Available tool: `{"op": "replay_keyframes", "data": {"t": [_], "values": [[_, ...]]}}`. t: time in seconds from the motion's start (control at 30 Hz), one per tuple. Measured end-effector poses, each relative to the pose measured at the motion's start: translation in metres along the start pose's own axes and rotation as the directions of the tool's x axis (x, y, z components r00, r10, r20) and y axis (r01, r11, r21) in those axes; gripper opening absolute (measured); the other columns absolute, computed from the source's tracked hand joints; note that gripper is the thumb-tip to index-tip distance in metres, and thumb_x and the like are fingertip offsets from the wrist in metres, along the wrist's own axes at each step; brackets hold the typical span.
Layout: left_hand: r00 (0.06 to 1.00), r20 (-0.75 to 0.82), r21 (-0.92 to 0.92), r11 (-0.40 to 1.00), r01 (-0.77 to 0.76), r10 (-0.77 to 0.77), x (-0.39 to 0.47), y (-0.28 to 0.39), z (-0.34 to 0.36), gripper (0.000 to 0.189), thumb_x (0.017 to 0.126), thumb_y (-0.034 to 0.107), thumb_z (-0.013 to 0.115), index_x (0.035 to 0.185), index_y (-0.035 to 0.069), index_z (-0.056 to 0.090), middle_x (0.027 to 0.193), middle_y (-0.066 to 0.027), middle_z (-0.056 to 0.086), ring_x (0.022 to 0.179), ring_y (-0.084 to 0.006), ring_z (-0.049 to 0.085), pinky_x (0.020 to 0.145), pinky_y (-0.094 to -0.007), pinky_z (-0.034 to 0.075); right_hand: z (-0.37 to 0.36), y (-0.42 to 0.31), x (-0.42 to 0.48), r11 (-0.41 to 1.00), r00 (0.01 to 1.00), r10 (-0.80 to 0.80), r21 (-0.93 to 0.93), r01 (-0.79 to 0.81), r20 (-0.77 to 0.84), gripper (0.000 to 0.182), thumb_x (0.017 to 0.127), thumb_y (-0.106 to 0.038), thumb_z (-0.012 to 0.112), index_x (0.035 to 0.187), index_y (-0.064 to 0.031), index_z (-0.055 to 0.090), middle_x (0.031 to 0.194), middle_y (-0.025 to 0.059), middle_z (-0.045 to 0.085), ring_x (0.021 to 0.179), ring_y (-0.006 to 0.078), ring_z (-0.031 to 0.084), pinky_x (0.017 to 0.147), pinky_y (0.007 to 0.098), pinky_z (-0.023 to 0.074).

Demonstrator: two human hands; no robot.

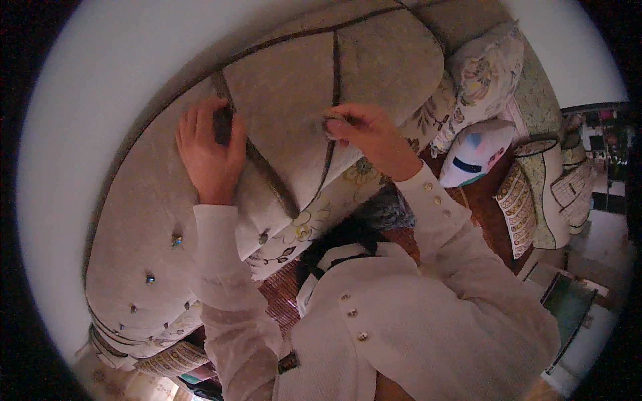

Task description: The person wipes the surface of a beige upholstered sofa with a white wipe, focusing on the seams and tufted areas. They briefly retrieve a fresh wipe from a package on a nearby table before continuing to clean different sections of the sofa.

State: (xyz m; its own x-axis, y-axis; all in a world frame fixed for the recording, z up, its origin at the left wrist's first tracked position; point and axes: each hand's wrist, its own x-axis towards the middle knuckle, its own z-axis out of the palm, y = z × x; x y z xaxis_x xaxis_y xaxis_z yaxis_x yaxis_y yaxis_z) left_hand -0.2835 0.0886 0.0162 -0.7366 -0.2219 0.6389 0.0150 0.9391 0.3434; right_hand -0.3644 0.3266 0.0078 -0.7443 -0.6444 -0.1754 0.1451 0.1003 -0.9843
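Observation:
A beige upholstered sofa back [281,95] with dark trim fills the area before me. My left hand [213,150] lies over the slanting dark trim band [268,170], thumb and fingers apart, palm towards the fabric. A dark patch shows between thumb and forefinger; whether it is trim or shadow is unclear. Farther right, my right hand [368,133] is closed, its fingertips pinching at the thin dark trim line [336,65] where it crosses the sofa back. A small greyish bit shows at those fingertips, partly hidden by them.
Shiny tufting buttons [150,278] dot the sofa back at lower left. A floral seat cushion [301,230] runs below it. To the right are a floral pillow [484,80], a white pillow with coloured shapes [476,153] and a patterned cushion [516,210]. Reddish-brown flooring [281,295] shows beneath.

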Motion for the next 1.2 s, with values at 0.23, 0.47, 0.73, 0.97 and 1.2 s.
{"op": "replay_keyframes", "data": {"t": [0.23,0.47,0.73,0.97,1.2], "values": [[1.0,0.026,-0.009,1.0,-0.002,0.003,0.0,-0.001,-0.001,0.019,0.079,0.018,0.058,0.095,0.007,0.059,0.092,-0.0097,0.059,0.087,-0.0301,0.054,0.078,-0.0399,0.041,-0.028,-0.003,0.037,0.684,0.799,-0.586,-0.611,0.399,-0.135,0.024,0.081,-0.006,0.063,0.106,-0.0034,0.061,0.099,0.0078,0.062,0.086,0.02,0.061,0.075,0.0301,0.0491],[1.0,0.002,-0.055,0.998,0.016,-0.016,-0.001,-0.003,0.002,0.017,0.078,0.017,0.059,0.093,0.009,0.061,0.09,-0.0071,0.06,0.086,-0.0277,0.054,0.078,-0.039,0.04,-0.025,0.019,0.096,0.309,0.761,-0.648,-0.922,0.232,-0.025,0.021,0.073,-0.002,0.061,0.095,-0.0035,0.062,0.089,0.016,0.059,0.08,0.034,0.058,0.07,0.0406,0.0488],[1.0,-0.026,-0.017,1.0,-0.01,0.01,-0.003,-0.005,-0.003,0.018,0.079,0.015,0.06,0.095,0.006,0.061,0.089,-0.0118,0.062,0.083,-0.0303,0.057,0.074,-0.0409,0.044,-0.015,0.025,0.082,0.189,0.632,-0.766,-0.896,0.402,0.122,0.012,0.071,-0.003,0.061,0.083,-0.0016,0.06,0.073,0.0164,0.055,0.073,0.0357,0.056,0.066,0.0432,0.0465],[1.0,-0.021,-0.039,0.999,0.004,-0.005,-0.003,-0.003,-0.002,0.017,0.077,0.015,0.06,0.092,0.008,0.061,0.09,-0.0093,0.061,0.085,-0.0291,0.055,0.077,-0.0405,0.042,-0.021,0.009,0.107,0.22,0.755,-0.656,-0.957,0.191,0.0,0.012,0.073,-0.007,0.06,0.084,-0.003,0.062,0.081,0.015,0.061,0.077,0.0342,0.058,0.071,0.04,0.0479],[0.999,-0.025,-0.066,0.997,-0.027,0.025,-0.002,-0.003,-0.002,0.018,0.079,0.015,0.059,0.094,0.006,0.062,0.091,-0.013,0.062,0.087,-0.0326,0.056,0.08,-0.0413,0.043,0.024,0.041,0.022,0.169,0.711,-0.685,-0.915,0.365,0.157,0.024,0.067,-0.002,0.058,0.09,-0.0022,0.062,0.09,0.0134,0.062,0.084,0.0324,0.058,0.074,0.0397,0.0482]]}}
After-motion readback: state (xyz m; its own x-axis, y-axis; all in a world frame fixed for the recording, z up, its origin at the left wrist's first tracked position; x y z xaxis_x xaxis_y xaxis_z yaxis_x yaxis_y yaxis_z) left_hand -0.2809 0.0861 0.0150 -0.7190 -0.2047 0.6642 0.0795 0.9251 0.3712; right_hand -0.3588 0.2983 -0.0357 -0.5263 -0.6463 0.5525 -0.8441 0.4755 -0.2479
